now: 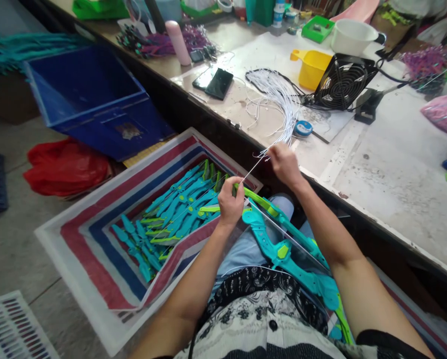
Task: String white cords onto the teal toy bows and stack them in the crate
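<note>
My left hand [231, 202] is closed, pinching a white cord [252, 170] at the light green tip of a toy bow [283, 252]. To the right and farther off, my right hand [284, 163] is closed on the same cord, which runs taut between the two hands. The turquoise and green bow lies across my lap, partly hidden by my right forearm. Beyond my right hand, a bundle of white cords [277, 94] spreads over the table edge. Several turquoise toy bows [186, 199] lie in the striped-lined crate [96, 239] at my left.
On the worktable [387, 164] are a black fan [345, 82], a yellow scoop [313, 70], a blue round tin [303, 128], a phone [219, 84] and a pink bottle [177, 43]. A blue bin [92, 99] and a red bag [66, 167] stand beyond the crate.
</note>
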`<state>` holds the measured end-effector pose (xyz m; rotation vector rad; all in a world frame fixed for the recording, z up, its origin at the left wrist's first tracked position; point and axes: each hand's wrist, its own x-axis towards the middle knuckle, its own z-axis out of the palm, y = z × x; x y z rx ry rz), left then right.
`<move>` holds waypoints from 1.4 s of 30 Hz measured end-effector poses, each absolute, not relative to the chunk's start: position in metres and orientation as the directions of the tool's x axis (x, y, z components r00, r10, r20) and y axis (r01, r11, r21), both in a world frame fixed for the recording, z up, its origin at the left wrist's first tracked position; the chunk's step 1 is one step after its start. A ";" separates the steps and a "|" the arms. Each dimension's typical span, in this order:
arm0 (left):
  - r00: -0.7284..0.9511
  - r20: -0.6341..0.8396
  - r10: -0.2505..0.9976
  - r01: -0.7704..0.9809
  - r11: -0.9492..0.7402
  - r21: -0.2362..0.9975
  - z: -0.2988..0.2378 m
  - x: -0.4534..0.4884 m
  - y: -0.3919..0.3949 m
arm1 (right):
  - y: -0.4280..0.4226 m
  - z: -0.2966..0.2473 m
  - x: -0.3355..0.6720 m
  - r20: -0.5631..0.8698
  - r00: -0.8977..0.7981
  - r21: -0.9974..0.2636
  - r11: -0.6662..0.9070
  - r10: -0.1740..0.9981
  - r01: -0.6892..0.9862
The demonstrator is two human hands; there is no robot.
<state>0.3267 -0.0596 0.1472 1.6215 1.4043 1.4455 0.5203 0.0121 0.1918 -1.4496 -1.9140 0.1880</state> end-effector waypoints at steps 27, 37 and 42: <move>0.099 -0.336 0.937 -0.171 0.348 0.922 0.204 0.294 -0.049 | -0.055 0.165 0.419 0.480 0.087 -0.847 0.435 0.873 0.307; -0.059 -0.349 0.935 -0.355 0.307 0.883 0.195 0.313 -0.049 | -0.057 0.161 0.431 0.496 0.023 -0.843 0.475 0.868 0.253; -0.016 -0.388 0.922 -0.396 0.350 0.849 0.198 0.316 -0.047 | -0.058 0.160 0.437 0.591 -0.057 -0.691 0.542 0.805 0.478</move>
